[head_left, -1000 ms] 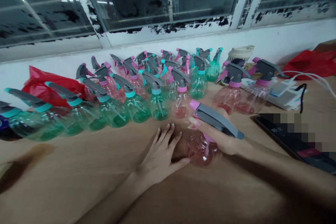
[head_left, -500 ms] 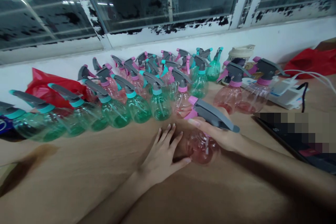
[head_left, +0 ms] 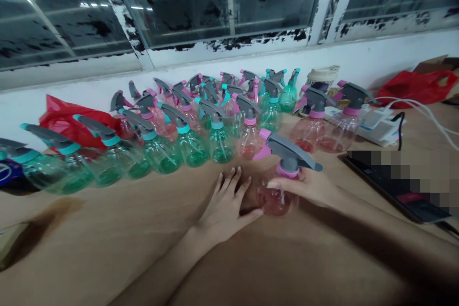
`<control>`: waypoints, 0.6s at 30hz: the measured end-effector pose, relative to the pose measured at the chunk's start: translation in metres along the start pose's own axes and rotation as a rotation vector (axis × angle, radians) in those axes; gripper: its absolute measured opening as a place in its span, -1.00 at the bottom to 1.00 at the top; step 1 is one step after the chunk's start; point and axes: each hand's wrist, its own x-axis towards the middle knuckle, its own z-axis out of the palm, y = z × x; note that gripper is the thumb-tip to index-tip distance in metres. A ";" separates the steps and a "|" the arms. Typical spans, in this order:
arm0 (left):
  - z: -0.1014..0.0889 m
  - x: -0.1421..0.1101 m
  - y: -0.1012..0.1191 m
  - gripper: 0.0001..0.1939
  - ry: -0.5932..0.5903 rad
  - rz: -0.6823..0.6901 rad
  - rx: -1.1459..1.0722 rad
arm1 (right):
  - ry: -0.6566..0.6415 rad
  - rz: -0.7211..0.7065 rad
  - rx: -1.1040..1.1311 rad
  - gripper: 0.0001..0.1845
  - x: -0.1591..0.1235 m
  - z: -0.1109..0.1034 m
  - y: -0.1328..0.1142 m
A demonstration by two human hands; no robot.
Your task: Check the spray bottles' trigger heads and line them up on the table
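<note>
A pink spray bottle [head_left: 274, 204] with a grey and pink trigger head stands upright on the wooden table [head_left: 150, 239]. My right hand [head_left: 311, 186] is closed around its upper body just below the pink collar, thumb across the front; its other fingers are mostly hidden behind the bottle. My left hand [head_left: 225, 208] lies flat on the table with fingers spread, its thumb tip close beside the bottle's base; whether they touch I cannot tell. Just beyond stand another pink spray bottle [head_left: 248, 141] and a green spray bottle [head_left: 221, 146].
Several green and pink spray bottles form rows toward the wall. Two pink bottles [head_left: 310, 129] stand at right, near a power strip [head_left: 382, 129] with white cables. A dark phone-like device [head_left: 380, 186] lies at right. Red plastic bags [head_left: 77, 117] and a lidded cup [head_left: 322, 76] are at the back.
My right hand has slid down from the trigger head to the bottle's upper body. My left hand keeps its flat pose. The view has shifted slightly.
</note>
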 end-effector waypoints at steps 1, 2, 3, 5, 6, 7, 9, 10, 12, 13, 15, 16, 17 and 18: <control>0.000 0.000 0.000 -0.19 0.003 -0.001 -0.001 | -0.020 -0.018 -0.034 -0.62 -0.004 -0.002 0.001; 0.000 0.000 0.000 -0.20 0.007 -0.001 -0.001 | -0.047 -0.028 -0.074 -0.54 -0.009 -0.004 0.003; 0.000 0.000 0.001 -0.20 0.009 -0.001 -0.002 | -0.064 -0.030 -0.116 -0.47 -0.015 -0.005 0.004; -0.001 0.000 0.002 -0.20 0.004 -0.001 -0.003 | -0.054 -0.006 -0.208 -0.37 -0.027 -0.005 0.005; -0.001 0.000 0.002 -0.19 -0.002 -0.003 -0.004 | -0.022 0.012 -0.262 -0.35 -0.033 -0.005 0.006; -0.001 0.000 0.002 -0.19 -0.007 -0.006 -0.006 | 0.006 0.029 -0.314 -0.34 -0.037 -0.005 0.006; 0.000 -0.001 0.002 -0.21 -0.004 -0.010 -0.012 | 0.048 0.046 -0.403 -0.33 -0.043 -0.005 0.005; 0.000 -0.001 0.002 -0.21 0.004 -0.011 -0.016 | 0.052 0.047 -0.443 -0.33 -0.043 -0.007 0.005; 0.002 -0.002 0.002 -0.22 0.022 -0.010 -0.022 | 0.052 0.050 -0.513 -0.34 -0.040 -0.012 0.009; 0.003 -0.002 0.002 -0.22 0.029 -0.008 -0.024 | 0.054 0.059 -0.547 -0.34 -0.035 -0.015 0.013; 0.004 -0.002 0.001 -0.22 0.036 -0.003 -0.029 | 0.071 0.090 -0.594 -0.35 -0.024 -0.023 0.024; 0.004 -0.002 0.001 -0.22 0.037 -0.003 -0.031 | 0.065 0.098 -0.611 -0.37 -0.018 -0.026 0.031; 0.004 -0.003 0.001 -0.22 0.036 -0.002 -0.033 | 0.064 0.075 -0.616 -0.40 -0.011 -0.029 0.039; 0.004 -0.003 0.001 -0.22 0.034 -0.003 -0.034 | 0.073 0.038 -0.606 -0.41 -0.004 -0.032 0.046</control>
